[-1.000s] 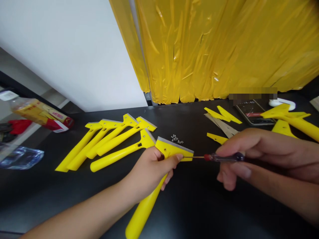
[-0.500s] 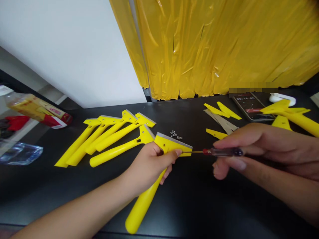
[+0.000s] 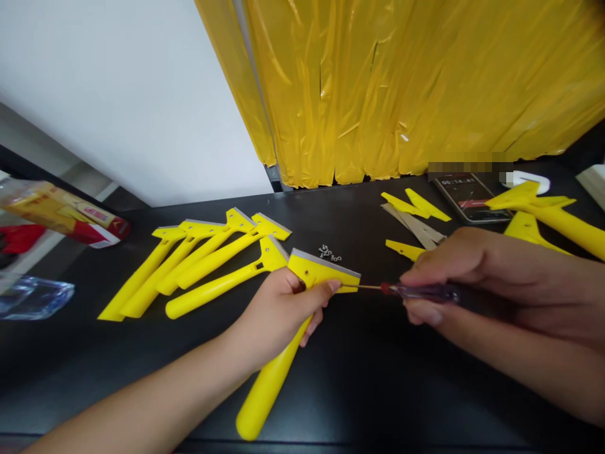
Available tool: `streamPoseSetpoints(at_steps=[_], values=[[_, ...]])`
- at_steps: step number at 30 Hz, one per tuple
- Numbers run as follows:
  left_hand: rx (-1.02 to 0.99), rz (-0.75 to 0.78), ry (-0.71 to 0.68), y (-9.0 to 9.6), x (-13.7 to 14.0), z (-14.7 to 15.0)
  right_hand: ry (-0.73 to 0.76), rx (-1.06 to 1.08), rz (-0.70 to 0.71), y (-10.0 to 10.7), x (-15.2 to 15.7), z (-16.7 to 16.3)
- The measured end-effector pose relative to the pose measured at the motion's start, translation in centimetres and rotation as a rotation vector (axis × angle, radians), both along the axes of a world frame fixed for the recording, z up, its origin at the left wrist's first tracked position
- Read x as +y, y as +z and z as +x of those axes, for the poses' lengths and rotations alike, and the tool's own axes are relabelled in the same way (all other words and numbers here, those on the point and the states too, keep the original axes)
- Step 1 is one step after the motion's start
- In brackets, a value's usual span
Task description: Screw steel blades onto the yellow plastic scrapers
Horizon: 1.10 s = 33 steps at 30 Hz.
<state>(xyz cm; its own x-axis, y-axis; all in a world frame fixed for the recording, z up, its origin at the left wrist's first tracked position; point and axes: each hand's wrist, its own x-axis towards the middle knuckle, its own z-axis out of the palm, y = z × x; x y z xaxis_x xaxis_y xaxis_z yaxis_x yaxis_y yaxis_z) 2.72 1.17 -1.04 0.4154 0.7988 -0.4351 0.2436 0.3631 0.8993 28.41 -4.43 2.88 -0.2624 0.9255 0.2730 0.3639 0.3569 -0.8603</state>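
My left hand (image 3: 293,302) is closed around the neck of a yellow scraper (image 3: 271,391), thumb lying across its head below the metal blade (image 3: 326,262). An open screw hole shows on the left part of that head. Between the thumb and fingers of my right hand (image 3: 472,284) is a small screwdriver (image 3: 420,291) with a red and dark clear handle. Its thin shaft points left, and the tip meets the scraper head by my left thumb; the exact contact spot is hidden. Just behind the blade lies a little pile of screws (image 3: 329,253).
Several yellow scrapers (image 3: 208,255) lie side by side on the left of the black table (image 3: 155,372). Back right are yellow cover pieces (image 3: 416,205), loose blades (image 3: 416,227), a phone (image 3: 472,200) and more scraper handles (image 3: 567,224). A carton (image 3: 66,211) stands far left.
My right hand's fingers have closed in more tightly around the screwdriver handle, which has turned slightly. The whole view has shifted a little; the scraper stays in my left hand.
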Motion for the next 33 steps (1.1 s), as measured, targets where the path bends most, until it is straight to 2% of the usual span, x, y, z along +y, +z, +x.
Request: streamPoseSetpoints(at_steps=[4,7,10,14,20,26,30,33], values=[[-0.008,-0.013,0.013,-0.2,-0.1,-0.1,-0.008,-0.222,0.22,-0.2,0.1,-0.1],[-0.012,-0.028,0.042,0.0,-0.3,-0.1,-0.04,-0.426,0.33,-0.4,0.4,-0.2],[-0.016,-0.006,0.103,0.6,-0.4,0.0,-0.069,-0.538,0.399,-0.6,0.7,-0.2],[-0.018,0.117,0.186,1.5,-0.3,-0.1,-0.095,-0.624,0.497,-0.8,1.1,0.0],[0.025,0.246,0.246,1.6,-0.4,-0.6,-0.064,-0.717,0.548,-0.8,1.6,0.0],[0.144,0.402,0.232,1.4,-0.6,-1.0,-0.114,-0.644,0.396,-1.9,1.4,-0.6],[0.148,0.463,0.214,1.3,-0.6,-0.9,-0.135,-0.589,0.329,-2.3,1.3,-1.1],[0.169,0.489,0.205,1.1,-0.5,-1.1,-0.118,-0.43,0.073,-2.2,1.7,-1.3]])
